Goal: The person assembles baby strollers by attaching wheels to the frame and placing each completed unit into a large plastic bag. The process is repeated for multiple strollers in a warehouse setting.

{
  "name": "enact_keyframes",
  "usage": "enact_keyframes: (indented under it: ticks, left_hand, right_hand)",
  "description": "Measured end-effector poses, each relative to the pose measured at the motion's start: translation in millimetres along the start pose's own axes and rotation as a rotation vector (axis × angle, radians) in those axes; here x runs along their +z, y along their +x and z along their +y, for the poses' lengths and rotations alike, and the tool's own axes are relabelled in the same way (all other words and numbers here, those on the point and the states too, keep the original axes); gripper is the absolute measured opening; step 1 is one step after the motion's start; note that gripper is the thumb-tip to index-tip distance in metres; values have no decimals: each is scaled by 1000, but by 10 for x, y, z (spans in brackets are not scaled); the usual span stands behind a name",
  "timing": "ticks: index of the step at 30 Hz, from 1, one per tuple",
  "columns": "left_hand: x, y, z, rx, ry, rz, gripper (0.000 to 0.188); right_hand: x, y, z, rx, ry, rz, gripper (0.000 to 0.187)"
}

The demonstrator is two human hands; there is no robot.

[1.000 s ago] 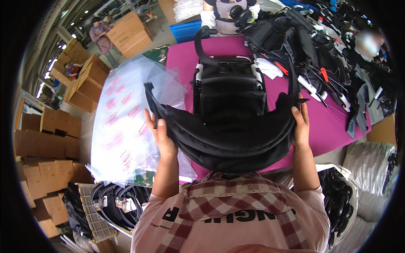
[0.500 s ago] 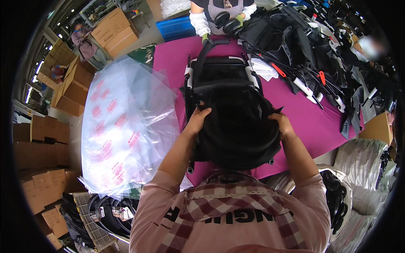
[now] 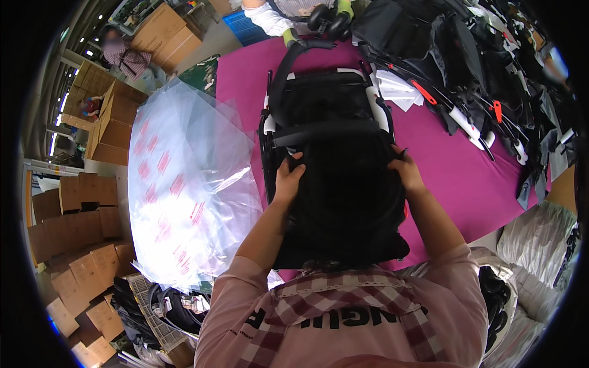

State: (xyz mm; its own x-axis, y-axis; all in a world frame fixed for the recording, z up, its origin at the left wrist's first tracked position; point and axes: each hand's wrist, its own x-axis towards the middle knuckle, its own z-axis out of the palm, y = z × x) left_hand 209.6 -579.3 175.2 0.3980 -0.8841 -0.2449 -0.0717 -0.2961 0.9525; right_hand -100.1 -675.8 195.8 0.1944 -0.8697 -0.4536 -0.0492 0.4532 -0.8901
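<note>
Holding black canopy [image 3: 340, 202] by both sides above frame [image 3: 379, 110], mid-table, toward near edge; black on black, so cannot tell exact contact line between them. Pinching left side with left hand [image 3: 287, 180], thumb toward forefinger, black edge caught between; cannot tell about remaining fingers, partly hidden. Pinching right side with right hand [image 3: 407, 174], thumb and forefinger on small black corner, others curled under, partly hidden. Gripping at roughly matching points left and right, probably to keep canopy level and stretched across frame width. Below: frame laid flat on purple table [image 3: 457, 184], likely for firm support while using both hands on canopy. Far side: co-worker's glove [image 3: 289, 38] at far end of curved black bar [image 3: 281, 80], perhaps steadying it; other glove [image 3: 345, 8] by black wheels [image 3: 339, 26]. Left: clear bags [image 3: 190, 184], layered flat, presumably for easy picking. Right and far: heap [image 3: 448, 73] of black parts with red pieces, likely piled aside to avoid crowding hands. Between frame and heap: white papers [image 3: 402, 91]. Far left and near left, off table: cartons [image 3: 98, 227], stacked, probably to save floor space.
</note>
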Motion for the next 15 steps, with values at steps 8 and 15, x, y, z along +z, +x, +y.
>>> enact_keyframes:
  ticks: [8, 15]
  left_hand:
    - [-10, 174, -599, 441, 627, 174, 38]
    - [-123, -829, 5, 727, 1027, -407, 54]
  right_hand:
    - [319, 101, 366, -449, -732, 314, 58]
    - [60, -456, 32, -562, -950, 269, 50]
